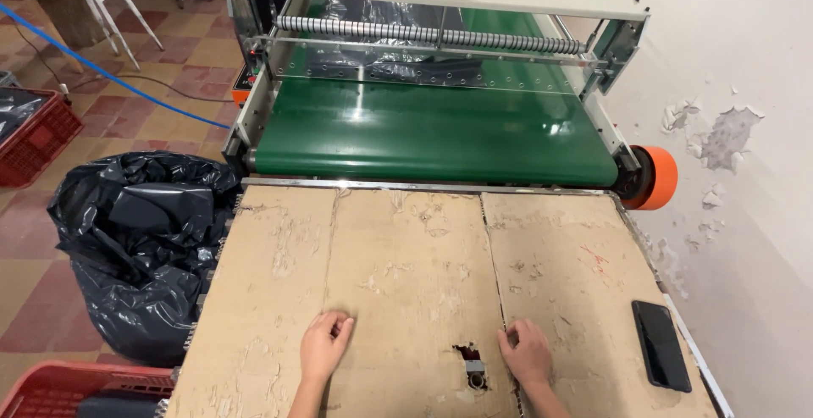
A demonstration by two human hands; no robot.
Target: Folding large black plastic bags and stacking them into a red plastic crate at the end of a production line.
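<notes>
- The left hand (325, 343) lies palm down on the worn brown cardboard sheet (406, 282) that covers the table, fingers loosely curled under and gripping nothing; the right hand (527, 352) lies the same way a little to the right, also curled and holding nothing.
- The cardboard sheet is scuffed and peeling, with a seam running down it just left of the right hand.
- Beyond the far edge of the cardboard runs the glossy green conveyor belt (432, 134) of a cream-framed machine, with a long ribbed metal roller (428, 35) and a clear guard panel across it.
- To the left of the table stands a bulging black plastic bag (140, 244), close against the table edge.
- A red plastic crate (34, 134) sits on the tiled floor farther left, and another red plastic crate (80, 387) shows at the lower left corner.
- An orange round wheel (659, 177) sticks out from the right end of the belt, near the peeling white wall.
- A black flat smartphone (660, 345) lies face up on the cardboard, right of the right hand and apart from it.
- Between the hands, just beside the right one, is a small ragged hole (471, 365) in the cardboard, with what may be a metal fitting inside.
</notes>
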